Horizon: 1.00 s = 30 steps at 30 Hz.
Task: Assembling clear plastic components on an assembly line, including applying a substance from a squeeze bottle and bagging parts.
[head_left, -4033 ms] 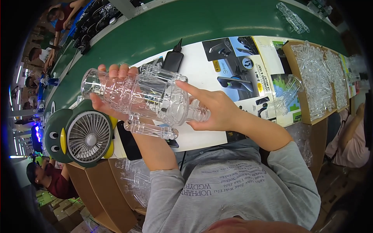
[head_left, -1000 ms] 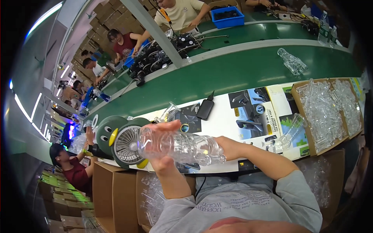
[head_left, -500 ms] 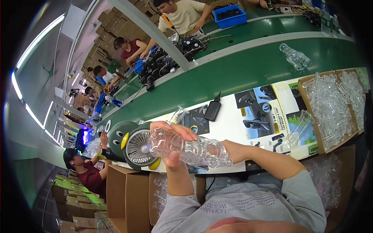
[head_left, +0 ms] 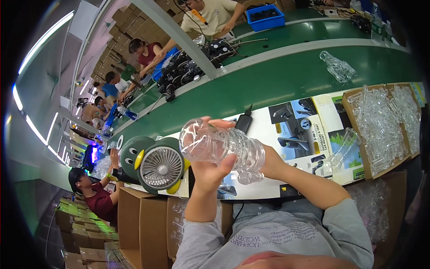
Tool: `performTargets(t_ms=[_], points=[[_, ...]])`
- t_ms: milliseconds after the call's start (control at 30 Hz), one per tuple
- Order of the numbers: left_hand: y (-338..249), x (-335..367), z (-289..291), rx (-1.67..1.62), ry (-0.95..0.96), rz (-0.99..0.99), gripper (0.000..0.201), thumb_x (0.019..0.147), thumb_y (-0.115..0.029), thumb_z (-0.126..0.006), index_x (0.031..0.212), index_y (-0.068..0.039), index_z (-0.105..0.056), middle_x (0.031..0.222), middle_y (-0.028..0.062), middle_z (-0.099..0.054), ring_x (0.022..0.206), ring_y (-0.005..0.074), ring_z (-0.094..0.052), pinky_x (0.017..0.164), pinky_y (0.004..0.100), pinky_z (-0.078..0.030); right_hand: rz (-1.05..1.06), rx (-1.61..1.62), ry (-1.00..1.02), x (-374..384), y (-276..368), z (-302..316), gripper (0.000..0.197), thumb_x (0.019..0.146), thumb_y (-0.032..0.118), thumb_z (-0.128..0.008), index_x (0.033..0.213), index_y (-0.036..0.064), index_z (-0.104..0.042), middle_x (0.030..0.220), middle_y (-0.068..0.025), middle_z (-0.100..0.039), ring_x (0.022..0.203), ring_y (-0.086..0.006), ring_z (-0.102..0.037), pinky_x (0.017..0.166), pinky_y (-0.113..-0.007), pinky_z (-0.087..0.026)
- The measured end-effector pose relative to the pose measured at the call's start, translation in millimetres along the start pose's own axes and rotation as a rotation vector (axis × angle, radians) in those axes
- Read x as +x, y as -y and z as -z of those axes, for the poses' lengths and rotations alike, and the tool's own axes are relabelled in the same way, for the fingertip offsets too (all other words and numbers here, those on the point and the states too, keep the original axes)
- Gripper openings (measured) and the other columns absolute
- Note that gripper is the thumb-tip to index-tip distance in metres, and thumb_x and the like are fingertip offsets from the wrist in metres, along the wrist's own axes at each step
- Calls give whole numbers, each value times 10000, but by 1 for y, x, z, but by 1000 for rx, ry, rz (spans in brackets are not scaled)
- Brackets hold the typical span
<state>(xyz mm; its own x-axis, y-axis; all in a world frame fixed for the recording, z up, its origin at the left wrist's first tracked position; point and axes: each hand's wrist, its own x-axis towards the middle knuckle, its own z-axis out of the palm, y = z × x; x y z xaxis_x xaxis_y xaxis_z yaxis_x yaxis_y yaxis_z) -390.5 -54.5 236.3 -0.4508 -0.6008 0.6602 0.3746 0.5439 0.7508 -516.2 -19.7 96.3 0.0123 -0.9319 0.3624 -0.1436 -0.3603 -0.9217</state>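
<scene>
Between my hands, above the table, is a clear plastic bottle-shaped part [head_left: 201, 141] with ribbed rings and small tube-like bits at its right end. My left hand [head_left: 217, 168] wraps around its middle, thumb in front and fingers behind. At the right end my right hand [head_left: 271, 163] grips it from behind; its fingers are mostly hidden by the clear plastic. To the right lies a similar clear plastic piece [head_left: 344, 150] on the printed sheets [head_left: 293, 154]. Another clear piece [head_left: 338, 67] rests farther off on the green surface.
A green penguin-shaped fan [head_left: 163, 168] stands left of my hands. A black device [head_left: 243, 122] lies behind them. An open carton [head_left: 368, 157] of small clear parts is at right. Cardboard boxes [head_left: 152, 228] stand below the table edge. Co-workers sit across and at left.
The clear bottle-shaped part has swung up and toward me, its wide left end now higher. My left hand has turned with it, thumb shifting right; my right hand stays at its right end.
</scene>
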Motion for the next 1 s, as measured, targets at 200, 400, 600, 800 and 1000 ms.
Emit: performTargets(t_ms=[200,400,600,800,1000], points=[[16,71,17,252,-77,-214,658,676,-125,-742,1207,-49,-361,1065,146,-521,1021,231,-515,851,360,-430,172,-255,-364,9,11,9,623,701,147,-693,1247,49,-410,1226,-131,-449,1114,-276,-441,920,-360,-392],[101,165,47,1061,123,-151,532,659,-203,-729,1101,-42,-481,1001,149,-564,945,296,-565,821,359,-447,230,-398,-285,11,-1,11,465,704,48,-591,1154,61,-476,1195,-132,-456,1091,-307,-445,902,-369,-399],[221,159,84,1521,556,126,553,639,-208,-708,1120,-125,-446,1063,132,-562,997,315,-546,827,433,-437,359,-513,-231,10,-15,3,320,671,13,-580,982,86,-549,1075,-109,-521,974,-296,-515,811,-383,-439],[280,138,86,1616,686,357,628,630,-233,-722,1172,-153,-414,1123,104,-553,1076,303,-518,872,498,-406,395,-551,-222,9,-22,-3,314,653,4,-593,960,71,-568,1054,-92,-527,942,-270,-526,801,-365,-435],[297,136,89,1629,769,445,646,620,-266,-748,1169,-169,-421,1120,102,-559,1086,300,-516,874,540,-396,376,-571,-184,10,-25,-3,346,651,37,-602,993,69,-558,1065,-76,-519,999,-248,-507,820,-357,-415]])
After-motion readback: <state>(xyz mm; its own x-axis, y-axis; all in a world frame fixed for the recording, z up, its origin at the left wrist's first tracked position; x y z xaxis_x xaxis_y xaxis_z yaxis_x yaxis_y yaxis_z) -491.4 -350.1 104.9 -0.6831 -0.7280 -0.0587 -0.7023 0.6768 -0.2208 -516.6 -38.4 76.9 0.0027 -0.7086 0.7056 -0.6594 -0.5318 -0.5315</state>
